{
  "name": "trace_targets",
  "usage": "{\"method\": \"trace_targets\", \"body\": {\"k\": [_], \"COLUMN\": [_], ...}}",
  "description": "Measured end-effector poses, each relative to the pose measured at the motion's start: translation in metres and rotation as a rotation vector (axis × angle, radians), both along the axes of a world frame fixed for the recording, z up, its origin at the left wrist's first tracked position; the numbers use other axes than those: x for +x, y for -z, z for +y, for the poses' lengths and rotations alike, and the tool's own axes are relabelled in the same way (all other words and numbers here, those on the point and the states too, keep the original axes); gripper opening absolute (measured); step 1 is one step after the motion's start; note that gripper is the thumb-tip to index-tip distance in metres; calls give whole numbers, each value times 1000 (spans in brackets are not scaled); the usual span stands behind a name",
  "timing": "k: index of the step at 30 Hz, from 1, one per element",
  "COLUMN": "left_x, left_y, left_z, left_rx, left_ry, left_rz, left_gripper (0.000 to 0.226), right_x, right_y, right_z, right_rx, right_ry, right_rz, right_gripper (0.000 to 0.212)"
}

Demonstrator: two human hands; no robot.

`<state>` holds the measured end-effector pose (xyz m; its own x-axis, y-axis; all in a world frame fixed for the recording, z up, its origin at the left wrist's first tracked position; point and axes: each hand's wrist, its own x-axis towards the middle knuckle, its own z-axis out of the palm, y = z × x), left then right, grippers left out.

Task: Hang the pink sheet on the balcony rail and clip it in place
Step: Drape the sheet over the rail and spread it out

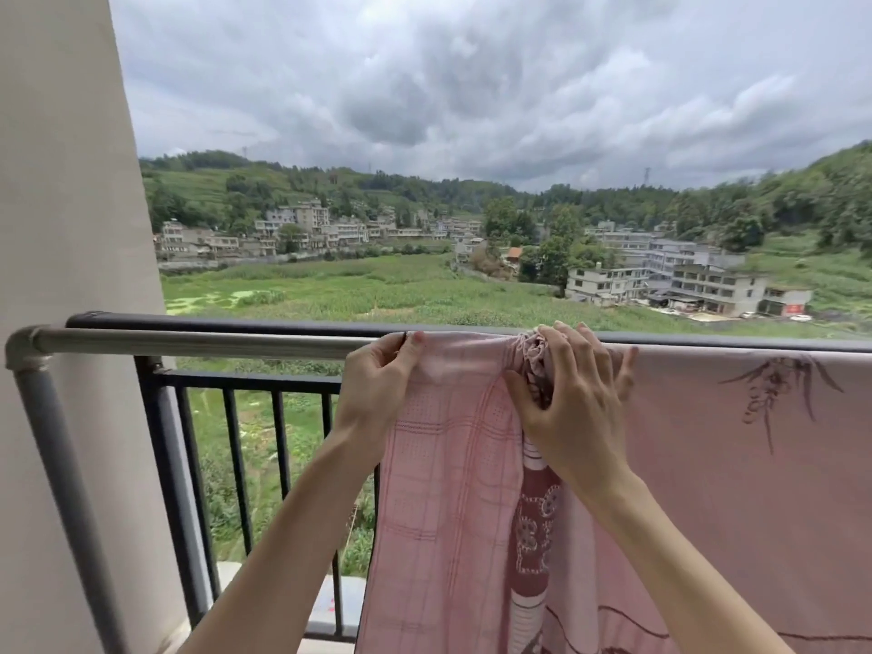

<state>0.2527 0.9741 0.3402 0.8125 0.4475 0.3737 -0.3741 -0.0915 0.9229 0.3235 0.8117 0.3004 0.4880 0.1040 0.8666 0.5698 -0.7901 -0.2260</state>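
The pink sheet [708, 464] hangs over the metal rail [188, 342] and drapes down on my side, covering the rail's right part. My left hand [377, 384] pinches the sheet's left top edge on the rail between thumb and fingers. My right hand [571, 398] grips a bunched, gathered fold of the sheet [535, 356] at the rail's top. No clip is visible.
A black balcony railing [226, 323] with vertical bars stands just behind the metal rail. A white wall column [61, 181] fills the left. The metal rail bends down at an elbow [23, 351] beside the column. Fields and buildings lie far beyond.
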Motion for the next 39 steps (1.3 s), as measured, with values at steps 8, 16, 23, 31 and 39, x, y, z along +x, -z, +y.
{"method": "trace_targets", "body": {"k": [8, 16, 23, 31, 39], "left_x": [30, -7, -16, 32, 98], "left_y": [-35, -15, 3, -12, -18], "left_z": [24, 116, 188, 160, 98], "left_rx": [-162, -289, -351, -220, -268], "left_ry": [-174, -265, -357, -243, -195], "left_rz": [-178, -238, -204, -135, -96], "left_gripper": [26, 25, 11, 21, 15], "right_x": [30, 15, 11, 51, 93], "right_y": [-22, -26, -18, -35, -40], "right_z": [-5, 80, 149, 128, 63], "right_rx": [-183, -269, -247, -60, -216], "right_ry": [-20, -243, -318, -362, -361], "right_rz": [-32, 44, -99, 5, 102], "right_gripper": [60, 40, 32, 27, 34]}}
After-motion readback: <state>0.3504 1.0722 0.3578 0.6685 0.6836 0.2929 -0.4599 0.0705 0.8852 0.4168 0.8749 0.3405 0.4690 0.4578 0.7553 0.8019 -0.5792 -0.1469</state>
